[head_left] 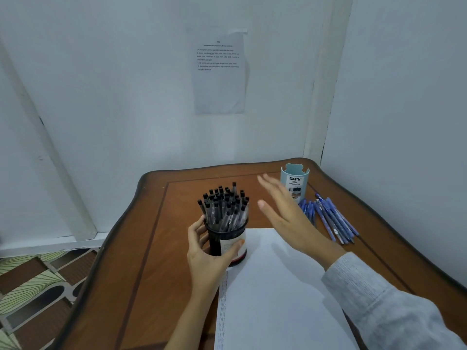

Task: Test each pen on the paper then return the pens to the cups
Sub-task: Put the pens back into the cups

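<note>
Many pens (223, 207), left hand (204, 257) holding black cup (215, 242)

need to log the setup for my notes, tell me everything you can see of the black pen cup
The black pen cup is a round dark cup, plastic by its look, with a white and orange label. It stands upright on the wooden table, by the far left corner of the paper, crammed with black-capped pens standing on end. The left hand grips it, fingers round the back, thumb across the label.
</note>
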The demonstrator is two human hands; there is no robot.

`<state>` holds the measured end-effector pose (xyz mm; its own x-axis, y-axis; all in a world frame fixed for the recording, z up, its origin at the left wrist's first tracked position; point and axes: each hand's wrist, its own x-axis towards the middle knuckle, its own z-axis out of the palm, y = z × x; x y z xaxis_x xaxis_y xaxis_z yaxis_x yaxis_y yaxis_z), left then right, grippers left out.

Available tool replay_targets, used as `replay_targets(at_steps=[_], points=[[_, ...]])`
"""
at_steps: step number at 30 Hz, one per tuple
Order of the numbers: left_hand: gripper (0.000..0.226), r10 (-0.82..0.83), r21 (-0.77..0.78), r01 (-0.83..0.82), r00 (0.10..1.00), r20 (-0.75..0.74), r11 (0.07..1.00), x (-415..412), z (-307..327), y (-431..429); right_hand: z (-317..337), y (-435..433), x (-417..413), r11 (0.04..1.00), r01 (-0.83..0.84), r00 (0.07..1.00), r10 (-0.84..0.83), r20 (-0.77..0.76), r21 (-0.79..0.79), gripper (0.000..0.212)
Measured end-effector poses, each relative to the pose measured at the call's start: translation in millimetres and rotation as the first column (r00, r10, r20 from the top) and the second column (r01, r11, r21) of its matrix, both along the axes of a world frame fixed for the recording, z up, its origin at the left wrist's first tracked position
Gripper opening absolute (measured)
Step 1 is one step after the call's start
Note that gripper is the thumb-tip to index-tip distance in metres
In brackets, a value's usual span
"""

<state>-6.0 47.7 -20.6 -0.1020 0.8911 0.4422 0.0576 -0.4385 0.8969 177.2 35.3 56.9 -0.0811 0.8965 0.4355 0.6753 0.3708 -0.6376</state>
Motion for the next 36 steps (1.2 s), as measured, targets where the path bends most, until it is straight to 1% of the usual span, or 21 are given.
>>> replay_targets(at_steps=[1, 3, 4, 6, 8, 11, 14, 16, 23, 30, 36], points=[[0.085, 0.011, -0.007, -0.010, 1.000, 0.013, 1.000, 0, 0, 0, -9, -3, 7, 0.996, 0.047, 0.999, -0.046, 0.021, -0.072, 0.044], [0.087, 0.027, -0.019, -0.027, 0.999, 0.025, 0.999, -1, -1, 2, -26, -11, 19, 0.969, 0.126, 0.975, -0.082, 0.207, -0.213, 0.035], [0.088, 0.036, -0.023, -0.036, 0.999, 0.025, 0.999, -1, -2, 3, -33, -17, 22, 0.955, 0.138, 0.952, -0.055, 0.301, -0.264, 0.038], [0.090, 0.056, -0.022, -0.056, 0.998, 0.015, 0.998, -2, -3, 4, -43, -28, 24, 0.925, 0.137, 0.907, 0.027, 0.420, -0.356, 0.057], [0.089, 0.074, -0.024, -0.074, 0.997, 0.011, 0.997, -2, -4, 6, -53, -36, 26, 0.900, 0.144, 0.875, 0.078, 0.477, -0.412, 0.073], [0.089, 0.089, -0.021, -0.090, 0.996, -0.007, 0.996, -3, -3, 8, -62, -40, 34, 0.885, 0.124, 0.878, 0.113, 0.466, -0.449, 0.081], [0.088, 0.088, -0.014, -0.089, 0.996, -0.026, 0.996, -5, 1, 13, -66, -36, 43, 0.874, 0.067, 0.891, 0.165, 0.424, -0.481, 0.080], [0.087, 0.088, -0.008, -0.088, 0.996, -0.031, 0.996, -4, 6, 17, -67, -34, 46, 0.878, 0.052, 0.888, 0.177, 0.424, -0.477, 0.078], [0.083, 0.141, -0.008, -0.141, 0.990, 0.005, 0.990, 9, 28, 42, -70, -38, 48, 0.896, 0.057, 0.903, 0.141, 0.405, -0.441, 0.076], [0.084, 0.137, -0.026, -0.139, 0.989, -0.060, 0.990, 17, 19, 62, -74, -39, 51, 0.914, 0.034, 0.920, 0.130, 0.370, -0.405, 0.076], [0.085, 0.139, -0.030, -0.142, 0.987, -0.082, 0.989, 19, 7, 66, -77, -37, 53, 0.925, 0.028, 0.921, 0.124, 0.368, -0.380, 0.080]])
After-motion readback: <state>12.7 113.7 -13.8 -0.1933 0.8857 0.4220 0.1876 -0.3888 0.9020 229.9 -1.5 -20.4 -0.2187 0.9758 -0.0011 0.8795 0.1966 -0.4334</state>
